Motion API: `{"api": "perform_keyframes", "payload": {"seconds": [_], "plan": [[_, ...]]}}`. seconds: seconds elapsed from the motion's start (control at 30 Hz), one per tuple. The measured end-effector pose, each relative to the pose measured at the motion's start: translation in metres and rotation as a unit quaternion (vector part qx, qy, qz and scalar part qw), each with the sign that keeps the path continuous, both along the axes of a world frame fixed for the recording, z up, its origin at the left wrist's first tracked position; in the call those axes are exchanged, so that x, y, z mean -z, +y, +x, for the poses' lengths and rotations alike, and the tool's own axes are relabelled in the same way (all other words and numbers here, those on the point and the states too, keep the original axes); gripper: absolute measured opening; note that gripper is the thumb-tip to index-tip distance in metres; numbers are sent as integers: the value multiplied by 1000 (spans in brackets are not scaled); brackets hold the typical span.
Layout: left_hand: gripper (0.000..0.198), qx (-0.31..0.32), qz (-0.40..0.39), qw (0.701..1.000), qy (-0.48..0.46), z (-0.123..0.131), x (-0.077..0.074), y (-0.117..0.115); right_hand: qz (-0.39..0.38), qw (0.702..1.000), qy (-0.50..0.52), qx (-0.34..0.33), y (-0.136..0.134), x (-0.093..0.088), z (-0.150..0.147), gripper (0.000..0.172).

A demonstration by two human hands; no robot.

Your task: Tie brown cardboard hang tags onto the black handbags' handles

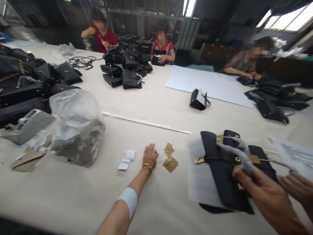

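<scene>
My left hand [150,156], a bracelet at its wrist, lies palm down on the table with fingers out. Beside its right edge are white strings tied to several brown paper tags [170,164]. To its left lie small folded white slips [126,160]. At the right, my right hand [265,192] is closed around the plastic-wrapped handle of a black handbag [217,169] with gold fittings. White tissue [195,176] sticks out from the bag's left side. A hand [297,187] at the right edge, seemingly a co-worker's, is by a thin strap; its grip is blurred.
A clear plastic bag [77,127] full of paper pieces stands left, beside a grey device [34,125]. Black handbags are piled at the far left [41,73] and back [127,63]. One small handbag [198,99] sits near a white board [207,81]. Several people work across the table.
</scene>
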State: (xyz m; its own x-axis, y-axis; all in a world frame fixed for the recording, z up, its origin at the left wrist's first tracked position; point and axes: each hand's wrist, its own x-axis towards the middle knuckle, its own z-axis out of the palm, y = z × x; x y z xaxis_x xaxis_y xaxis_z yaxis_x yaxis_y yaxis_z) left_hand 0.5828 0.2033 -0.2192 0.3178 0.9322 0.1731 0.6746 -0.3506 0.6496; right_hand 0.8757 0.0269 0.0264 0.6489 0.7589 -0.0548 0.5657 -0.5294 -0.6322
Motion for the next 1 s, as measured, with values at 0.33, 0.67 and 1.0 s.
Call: {"api": "perform_keyframes", "payload": {"seconds": [0.33, 0.67, 1.0], "plan": [[20, -6, -235, 940, -248, -25, -62, -12, -3, 998, 47, -44, -59, 97, -122, 30], [35, 51, -386, 812, -434, -44, -176, -80, 121, 981, 142, -45, -47, 22, -198, 45], [29, 86, -310, 861, -394, -55, -211, -109, 154, 864, 478, -33, -18, 24, -243, 35]]}}
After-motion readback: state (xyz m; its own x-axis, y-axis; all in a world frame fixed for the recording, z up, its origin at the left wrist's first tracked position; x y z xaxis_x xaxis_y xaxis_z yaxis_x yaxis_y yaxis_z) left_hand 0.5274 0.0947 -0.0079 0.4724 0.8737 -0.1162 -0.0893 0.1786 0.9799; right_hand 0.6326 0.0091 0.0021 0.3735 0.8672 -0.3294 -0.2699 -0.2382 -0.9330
